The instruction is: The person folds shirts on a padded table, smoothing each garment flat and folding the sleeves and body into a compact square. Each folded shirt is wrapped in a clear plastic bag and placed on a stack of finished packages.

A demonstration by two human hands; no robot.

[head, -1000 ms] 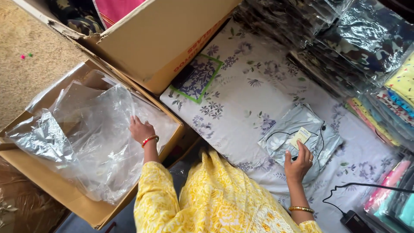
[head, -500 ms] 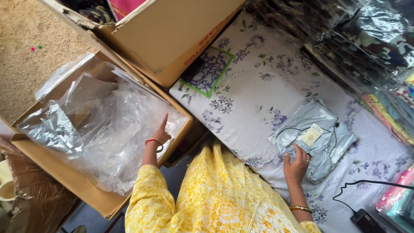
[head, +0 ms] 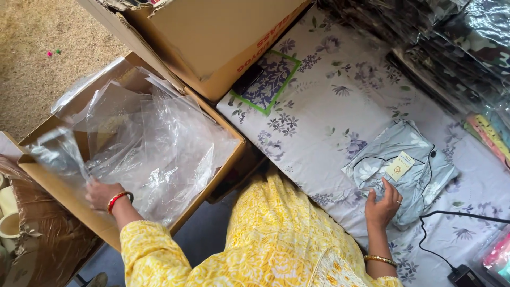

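While left hand (head: 101, 194) grips clear plastic bags (head: 154, 154) inside cardboard box (head: 48, 183), right hand (head: 383, 204) rests open, fingers apart, on folded blue garment (head: 404, 170), w/ floral sheet (head: 319, 122) beneath & carpet (head: 32, 69) beyond box.

A black cable (head: 425, 234) crosses the floral sheet (head: 319, 122) beside stacked packets (head: 457, 48).

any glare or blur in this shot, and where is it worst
Head view: daylight glares off the clear plastic bags in the cardboard box and the stacked packets top right; left hand slightly soft; right hand and folded garment look sharp.
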